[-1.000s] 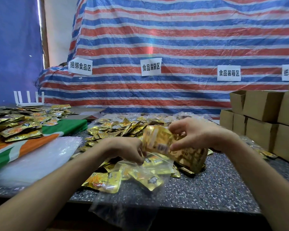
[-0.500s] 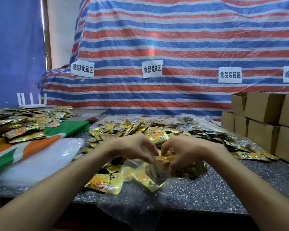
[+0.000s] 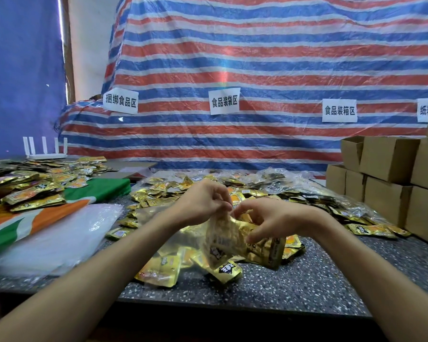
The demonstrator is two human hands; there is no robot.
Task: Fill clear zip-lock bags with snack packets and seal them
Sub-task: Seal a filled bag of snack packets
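At mid-frame the zip-lock bag (image 3: 221,240) hangs just below our hands, mouth up. Our left hand (image 3: 203,204) and right hand (image 3: 272,218) both pinch its top.

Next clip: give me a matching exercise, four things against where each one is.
1 boxes
2 router
3 empty bags
4 filled bag

A held by left hand and right hand
B stacked at the right
C far left, at the back
D lying flat, near left

Pairs: 1-B, 2-C, 3-D, 4-A

Close head-worn view down over table (image 3: 319,280)
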